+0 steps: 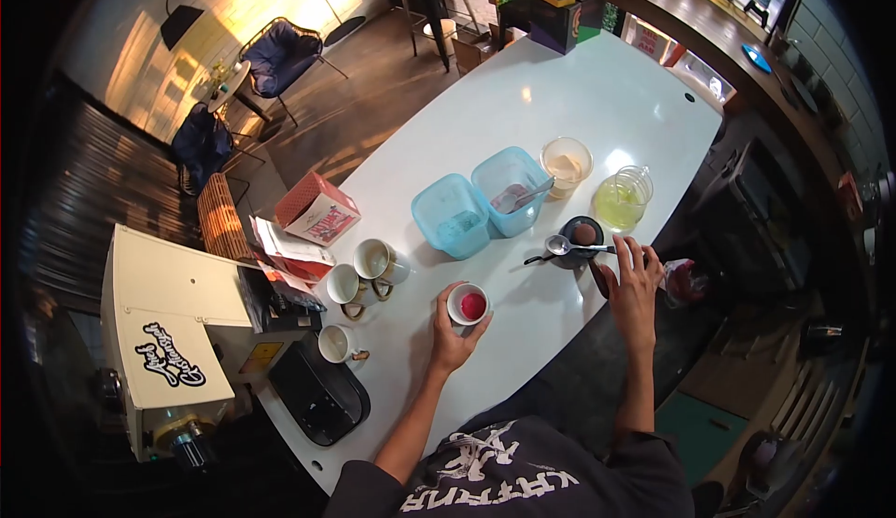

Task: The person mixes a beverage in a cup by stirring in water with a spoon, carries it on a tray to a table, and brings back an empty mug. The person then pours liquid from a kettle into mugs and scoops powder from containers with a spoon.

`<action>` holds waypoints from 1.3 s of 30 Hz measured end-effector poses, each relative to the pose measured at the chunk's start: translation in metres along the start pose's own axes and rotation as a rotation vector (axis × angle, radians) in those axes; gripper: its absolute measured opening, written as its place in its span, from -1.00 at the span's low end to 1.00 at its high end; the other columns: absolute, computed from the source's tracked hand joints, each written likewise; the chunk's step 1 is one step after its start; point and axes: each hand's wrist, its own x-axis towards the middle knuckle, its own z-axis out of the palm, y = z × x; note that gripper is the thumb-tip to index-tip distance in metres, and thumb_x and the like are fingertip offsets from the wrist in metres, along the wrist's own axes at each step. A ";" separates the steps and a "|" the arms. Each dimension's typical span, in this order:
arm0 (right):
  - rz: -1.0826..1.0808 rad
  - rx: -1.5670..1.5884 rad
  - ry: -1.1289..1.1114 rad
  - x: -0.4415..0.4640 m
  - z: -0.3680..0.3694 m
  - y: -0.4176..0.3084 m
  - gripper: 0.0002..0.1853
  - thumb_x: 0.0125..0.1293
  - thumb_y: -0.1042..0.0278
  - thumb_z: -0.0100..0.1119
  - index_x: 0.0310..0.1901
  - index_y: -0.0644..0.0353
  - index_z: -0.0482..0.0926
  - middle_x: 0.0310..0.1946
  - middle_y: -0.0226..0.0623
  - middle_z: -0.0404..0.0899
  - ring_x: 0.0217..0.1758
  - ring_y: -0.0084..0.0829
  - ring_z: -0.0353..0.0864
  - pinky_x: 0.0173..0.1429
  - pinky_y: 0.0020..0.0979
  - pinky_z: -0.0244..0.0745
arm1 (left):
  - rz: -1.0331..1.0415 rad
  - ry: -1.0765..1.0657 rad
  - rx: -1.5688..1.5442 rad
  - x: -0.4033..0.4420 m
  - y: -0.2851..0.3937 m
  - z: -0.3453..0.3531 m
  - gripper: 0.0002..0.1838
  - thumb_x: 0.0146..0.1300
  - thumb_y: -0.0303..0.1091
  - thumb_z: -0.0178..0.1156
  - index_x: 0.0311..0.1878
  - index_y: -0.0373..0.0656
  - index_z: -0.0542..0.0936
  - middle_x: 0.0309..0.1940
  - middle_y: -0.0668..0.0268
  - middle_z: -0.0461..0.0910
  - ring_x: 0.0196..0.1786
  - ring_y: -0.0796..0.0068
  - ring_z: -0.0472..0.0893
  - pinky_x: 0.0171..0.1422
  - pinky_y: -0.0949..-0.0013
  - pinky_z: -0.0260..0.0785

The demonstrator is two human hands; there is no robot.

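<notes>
At the centre of the frame, the left hand (453, 339) curls around a small white cup (469, 305) with red contents, while the right hand (637, 289), to its right, pinches the handle end of a metal spoon (558, 245) beside a round brown item (585, 233). Beyond them on the white bench (401, 359) are two blue tubs (451, 224) and a glass jug (623, 203) of yellow-green liquid, with three mugs (374, 259) left of centre.

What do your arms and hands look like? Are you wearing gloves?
No gloves! My left hand and right hand are bare, and I can't see a watch on either wrist. My dark sleeves are short, so my forearms are bare too. They belong to a dark shirt with big white lettering on it.
</notes>
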 end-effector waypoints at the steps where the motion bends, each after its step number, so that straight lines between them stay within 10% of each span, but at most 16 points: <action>1: -0.022 0.000 0.003 0.002 -0.003 -0.001 -0.48 0.33 0.38 0.28 0.32 0.15 0.48 0.25 -0.16 0.49 0.34 -0.07 0.36 0.42 -0.06 0.20 | 0.002 -0.008 0.002 0.000 -0.001 0.002 -0.23 0.14 -0.41 0.52 0.35 -0.26 0.30 0.17 0.03 0.51 0.17 0.19 0.61 0.25 0.21 0.49; 26: -0.043 0.577 0.059 0.005 0.013 0.012 -0.89 0.33 0.54 0.24 -0.30 0.39 0.53 -0.42 -0.05 0.59 -0.35 -0.09 0.57 -0.20 -0.21 0.43 | -0.027 -0.085 0.015 -0.001 -0.014 0.011 -0.15 0.13 -0.49 0.52 0.39 -0.20 0.19 0.28 0.05 0.35 0.30 0.16 0.46 0.38 0.19 0.40; 34: 0.389 1.245 0.139 -0.006 0.005 0.012 -0.81 0.46 0.42 0.23 -0.31 0.35 0.61 -0.45 -0.45 0.58 -0.37 -0.67 0.47 -0.22 -0.53 0.37 | -0.020 -0.094 0.021 0.002 -0.010 0.010 -0.15 0.12 -0.50 0.51 0.39 -0.19 0.19 0.30 0.07 0.35 0.29 0.19 0.48 0.38 0.21 0.40; 39: 0.255 1.403 0.202 -0.001 0.006 0.007 -0.78 0.49 0.42 0.19 -0.34 0.35 0.60 -0.38 -0.39 0.58 -0.32 -0.64 0.50 -0.23 -0.55 0.35 | 0.005 -0.099 0.039 0.002 -0.008 0.010 -0.17 0.14 -0.50 0.51 0.39 -0.19 0.20 0.29 0.09 0.36 0.28 0.20 0.48 0.36 0.21 0.41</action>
